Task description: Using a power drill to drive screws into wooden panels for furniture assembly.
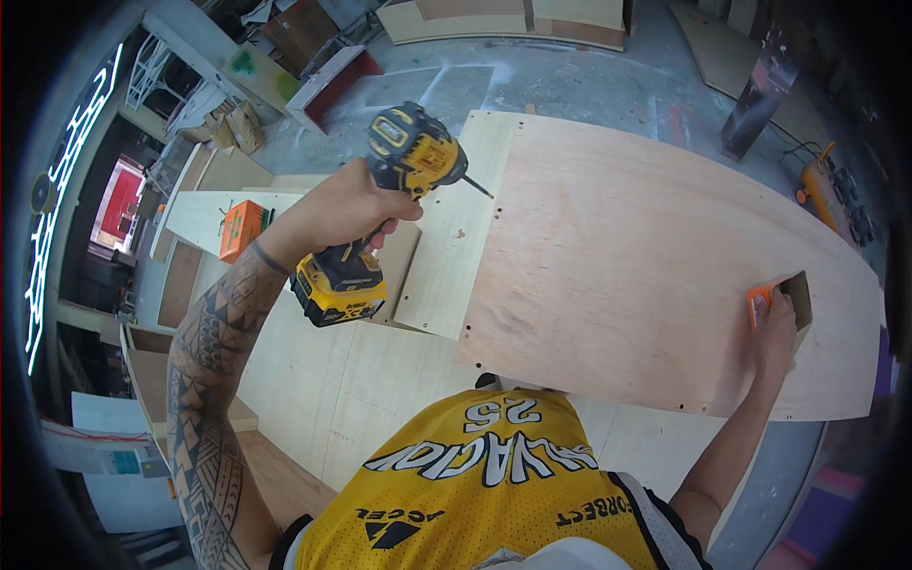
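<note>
My left hand grips a yellow and black cordless drill raised above the boards, its bit pointing right toward a pale narrow board. A large plywood panel lies across the middle, with small holes along its left and lower edges. At the panel's far right edge, my right hand holds an orange block with a dark pad against the wood.
More pale boards lie under the panel. An orange box sits on a board at the left. A dusty concrete floor spreads beyond, with a red-edged board, stacked panels and an orange machine at the right.
</note>
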Demonstrator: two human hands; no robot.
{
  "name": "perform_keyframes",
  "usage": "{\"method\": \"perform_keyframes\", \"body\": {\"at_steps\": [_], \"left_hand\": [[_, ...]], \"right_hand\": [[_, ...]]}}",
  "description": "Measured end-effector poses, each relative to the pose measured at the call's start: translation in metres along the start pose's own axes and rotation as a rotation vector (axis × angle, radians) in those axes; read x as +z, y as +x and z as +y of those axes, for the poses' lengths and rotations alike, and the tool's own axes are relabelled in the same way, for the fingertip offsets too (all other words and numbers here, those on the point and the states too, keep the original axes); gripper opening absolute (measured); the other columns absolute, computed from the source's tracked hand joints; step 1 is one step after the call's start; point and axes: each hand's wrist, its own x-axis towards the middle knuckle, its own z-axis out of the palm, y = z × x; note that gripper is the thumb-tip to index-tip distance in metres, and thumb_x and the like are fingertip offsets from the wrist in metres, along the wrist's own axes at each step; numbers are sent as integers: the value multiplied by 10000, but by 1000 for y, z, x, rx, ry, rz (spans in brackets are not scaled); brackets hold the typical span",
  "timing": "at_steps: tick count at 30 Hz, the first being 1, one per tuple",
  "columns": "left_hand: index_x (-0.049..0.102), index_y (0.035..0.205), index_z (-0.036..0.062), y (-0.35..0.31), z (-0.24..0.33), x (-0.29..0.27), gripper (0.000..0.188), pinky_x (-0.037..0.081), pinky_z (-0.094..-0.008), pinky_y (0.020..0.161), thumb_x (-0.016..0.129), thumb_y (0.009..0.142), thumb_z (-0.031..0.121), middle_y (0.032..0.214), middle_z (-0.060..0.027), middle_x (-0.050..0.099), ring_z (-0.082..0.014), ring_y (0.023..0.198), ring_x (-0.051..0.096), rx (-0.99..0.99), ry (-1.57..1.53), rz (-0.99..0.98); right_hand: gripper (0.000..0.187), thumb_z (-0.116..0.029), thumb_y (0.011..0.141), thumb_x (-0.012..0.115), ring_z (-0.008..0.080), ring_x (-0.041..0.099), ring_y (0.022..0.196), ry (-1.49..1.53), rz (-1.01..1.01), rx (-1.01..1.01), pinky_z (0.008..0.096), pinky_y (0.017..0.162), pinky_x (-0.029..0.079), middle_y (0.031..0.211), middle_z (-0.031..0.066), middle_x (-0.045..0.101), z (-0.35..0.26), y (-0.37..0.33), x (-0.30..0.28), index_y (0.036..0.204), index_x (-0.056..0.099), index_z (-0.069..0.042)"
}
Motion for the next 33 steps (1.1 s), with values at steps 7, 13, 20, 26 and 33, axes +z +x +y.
{"method": "perform_keyframes", "body": {"at_steps": [7, 13, 20, 26, 33], "left_hand": [[681, 1101, -44, -89, -102, -83, 247, 478, -263, 559, 700, 900, 99, 737, -20, 606, -102, 580, 568, 353, -423, 605], [659, 1135, -27, -57, -212, -74, 235, 483, -266, 566, 698, 937, 94, 752, -20, 600, -120, 626, 596, 529, -694, 943], [671, 1141, 21, -16, -276, -71, 233, 493, -252, 588, 731, 966, 163, 799, 12, 627, -88, 639, 606, 482, -735, 966], [686, 1182, 37, 1, -301, -74, 242, 469, -239, 609, 725, 990, 178, 847, 19, 609, -64, 681, 557, 507, -633, 986], [684, 1062, -25, 6, -313, -69, 240, 528, -275, 759, 755, 988, 192, 937, -31, 692, -103, 806, 653, 386, -746, 985]], "right_hand": [[219, -46, 915, 697, 373, 652, 1031, 365, -63, -621, 467, 875, 513, 1141, 172, 661, -179, -37, -100, 1127, 705, 6], [136, -182, 938, 699, 329, 637, 1016, 477, -163, -1390, 474, 910, 510, 1033, 126, 633, -410, -110, -79, 990, 700, -56], [180, -237, 935, 711, 355, 663, 1065, 322, -415, -1506, 505, 977, 498, 1045, 133, 669, -570, -172, -3, 1035, 727, -89], [349, -315, 885, 776, 327, 652, 1174, 442, -50, -1429, 596, 1242, 286, 1135, 134, 683, -563, -192, 21, 1116, 695, -66], [162, -103, 903, 768, 240, 675, 852, 1193, -60, -615, 374, 741, 530, 949, 116, 686, -373, -235, 20, 1006, 681, -13]]}}
